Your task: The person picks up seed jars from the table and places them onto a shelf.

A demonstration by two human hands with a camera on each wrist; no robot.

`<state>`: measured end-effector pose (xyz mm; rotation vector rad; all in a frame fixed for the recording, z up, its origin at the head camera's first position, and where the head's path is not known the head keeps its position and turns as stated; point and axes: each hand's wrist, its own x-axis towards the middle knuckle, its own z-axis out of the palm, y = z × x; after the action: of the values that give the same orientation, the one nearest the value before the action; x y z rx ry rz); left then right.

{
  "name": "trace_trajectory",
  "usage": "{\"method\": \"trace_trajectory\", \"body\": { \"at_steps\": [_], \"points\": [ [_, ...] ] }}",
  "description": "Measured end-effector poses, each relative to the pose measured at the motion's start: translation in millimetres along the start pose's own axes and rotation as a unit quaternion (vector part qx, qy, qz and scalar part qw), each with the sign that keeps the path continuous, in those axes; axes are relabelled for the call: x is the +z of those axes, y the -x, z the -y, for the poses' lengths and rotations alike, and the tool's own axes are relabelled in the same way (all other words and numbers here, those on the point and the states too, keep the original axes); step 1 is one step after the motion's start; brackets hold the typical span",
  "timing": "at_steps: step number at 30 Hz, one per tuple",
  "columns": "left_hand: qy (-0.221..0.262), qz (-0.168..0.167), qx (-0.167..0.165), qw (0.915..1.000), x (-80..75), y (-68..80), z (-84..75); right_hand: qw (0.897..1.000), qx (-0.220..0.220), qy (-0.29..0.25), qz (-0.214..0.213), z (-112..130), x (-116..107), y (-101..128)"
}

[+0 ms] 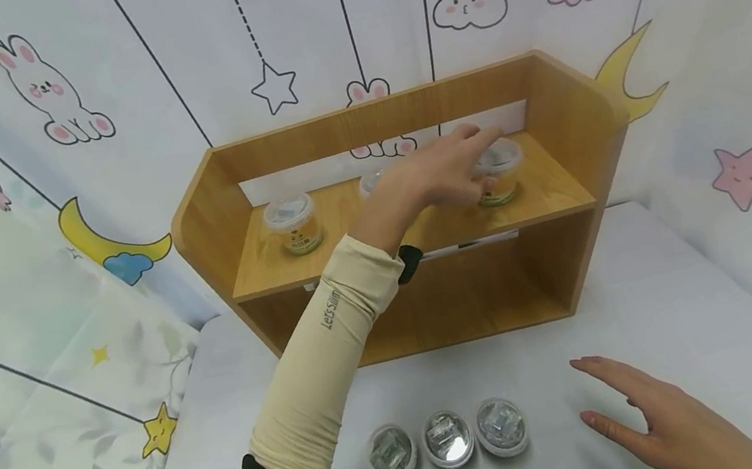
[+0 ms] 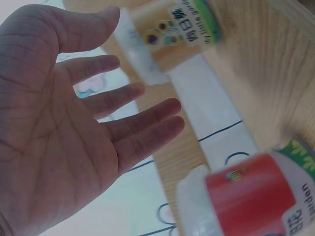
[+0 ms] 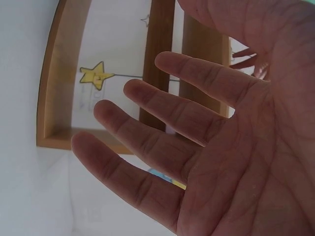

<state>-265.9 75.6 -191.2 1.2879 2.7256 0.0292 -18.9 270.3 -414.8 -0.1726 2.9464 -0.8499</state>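
My left hand reaches over the upper shelf, beside a small clear-lidded jar at its right end. In the left wrist view, that jar's yellow label shows just beyond my thumb and fingers, which are spread and hold nothing. A red-labelled jar stands near it; in the head view this middle jar is mostly hidden behind my arm. Another yellow-labelled jar sits at the shelf's left. My right hand hovers over the table's right side, its fingers extended and holding nothing.
A two-level wooden shelf unit stands on the white table. Before it, three round tubs with clear tops and shiny contents sit in a row between my arms. Cartoon-printed cloth hangs behind and at the sides.
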Motion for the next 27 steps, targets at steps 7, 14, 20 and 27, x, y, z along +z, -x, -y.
{"method": "trace_trajectory", "body": {
  "at_steps": [7,14,20,27],
  "points": [
    [-0.022,-0.05,0.03,0.9981,-4.9,28.2,-10.4,1.0,-0.012,0.007,-0.012,1.7,0.8,-1.7],
    [-0.06,-0.097,0.06,0.9916,0.3,64.5,-22.1,1.0,-0.018,0.007,-0.016,3.3,1.1,-4.0],
    [-0.058,-0.139,0.102,0.9833,9.8,89.6,-23.6,0.999,-0.032,0.014,-0.027,4.5,1.9,-4.7],
    [-0.07,-0.195,0.135,0.969,26.3,118.7,-26.8,0.998,-0.047,0.022,-0.039,5.8,2.0,-5.2]
  ]
}}
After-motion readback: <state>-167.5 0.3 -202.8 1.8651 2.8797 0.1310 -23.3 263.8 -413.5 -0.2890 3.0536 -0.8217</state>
